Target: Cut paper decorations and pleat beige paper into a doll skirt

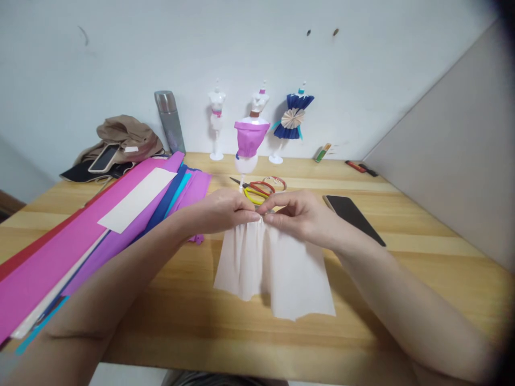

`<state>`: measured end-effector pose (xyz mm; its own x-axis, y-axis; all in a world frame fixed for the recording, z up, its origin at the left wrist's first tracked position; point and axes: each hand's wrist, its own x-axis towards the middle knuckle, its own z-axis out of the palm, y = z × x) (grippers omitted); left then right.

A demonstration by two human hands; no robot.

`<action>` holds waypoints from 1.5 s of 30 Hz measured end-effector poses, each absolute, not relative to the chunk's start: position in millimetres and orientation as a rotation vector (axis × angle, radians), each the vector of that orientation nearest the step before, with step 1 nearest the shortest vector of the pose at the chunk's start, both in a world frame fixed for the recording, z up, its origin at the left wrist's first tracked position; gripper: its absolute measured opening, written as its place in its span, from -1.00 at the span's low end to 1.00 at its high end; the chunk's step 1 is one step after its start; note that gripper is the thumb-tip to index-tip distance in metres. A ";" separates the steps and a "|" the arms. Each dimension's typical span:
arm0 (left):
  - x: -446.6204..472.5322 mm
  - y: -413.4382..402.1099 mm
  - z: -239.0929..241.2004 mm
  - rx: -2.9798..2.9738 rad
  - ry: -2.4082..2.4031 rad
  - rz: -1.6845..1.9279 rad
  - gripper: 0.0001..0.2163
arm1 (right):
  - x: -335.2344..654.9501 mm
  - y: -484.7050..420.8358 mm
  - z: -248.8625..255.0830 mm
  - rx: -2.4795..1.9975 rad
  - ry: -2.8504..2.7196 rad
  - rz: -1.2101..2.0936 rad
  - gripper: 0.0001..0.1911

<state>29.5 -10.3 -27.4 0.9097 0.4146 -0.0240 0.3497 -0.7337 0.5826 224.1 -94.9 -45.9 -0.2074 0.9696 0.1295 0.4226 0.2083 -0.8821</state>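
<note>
A sheet of off-white crepe paper (298,273) hangs in gathered folds from my two hands, over the front of the table. My left hand (225,210) pinches its top edge between thumb and fingers. Right beside it, my right hand (300,214) pinches the same edge, the fingertips nearly touching. Small pleats show just under the fingers. Behind the hands lie scissors (257,188) with red and yellow handles, partly hidden. A small mannequin (246,163) with a purple paper wrap stands just beyond them.
Long strips of coloured crepe paper (76,228) cover the left side, with a white card (139,199) on top. At the back are a flask (169,120), a bare mannequin (217,104) and one in a blue paper dress (295,115). A black phone (354,219) lies at right.
</note>
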 end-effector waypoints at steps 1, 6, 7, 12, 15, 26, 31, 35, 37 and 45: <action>29.4 -10.5 -26.3 2.491 0.556 0.143 -0.66 | 223.8 -94.2 -46.7 -1.293 -1.769 0.939 -0.80; 29.7 -16.8 -27.9 2.722 0.642 0.234 -0.63 | 218.1 -95.6 -52.7 -1.306 -1.904 0.624 -0.81; 29.8 -19.0 -29.6 2.800 0.662 0.272 -0.62 | 216.1 -97.0 -54.6 -1.313 -1.930 0.489 -0.81; 29.2 -29.8 -34.1 3.173 0.727 0.391 -0.67 | 206.5 -104.9 -62.4 -1.289 -1.963 -0.011 -0.77; 28.1 -33.6 -30.2 3.218 0.770 0.353 -0.73 | 203.2 -109.3 -60.2 -1.221 -1.962 -0.156 -0.75; 18.0 -27.9 -3.5 2.895 0.861 0.368 -0.66 | 210.9 -112.8 -38.1 -1.553 -1.801 0.054 -0.88; 16.4 -25.9 -1.0 2.809 0.814 0.336 -0.67 | 214.3 -101.9 -36.6 -1.581 -1.725 0.444 -0.77; 17.5 -24.4 -3.3 2.799 0.740 0.371 -0.64 | 212.0 -101.0 -38.7 -1.480 -1.674 0.596 -0.80; 18.3 -25.1 -3.4 2.796 0.745 0.352 -0.64 | 209.2 -103.4 -38.9 -1.453 -1.664 0.610 -0.81; 16.0 -26.6 3.3 2.787 0.754 0.347 -0.62 | 212.4 -107.5 -38.2 -1.413 -1.673 0.651 -0.80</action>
<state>16.0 -26.6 3.3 0.8392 0.5180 0.1654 0.4630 -0.8402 0.2824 212.4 -107.5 -38.2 -0.0219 0.9648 0.2621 0.5342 0.2329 -0.8126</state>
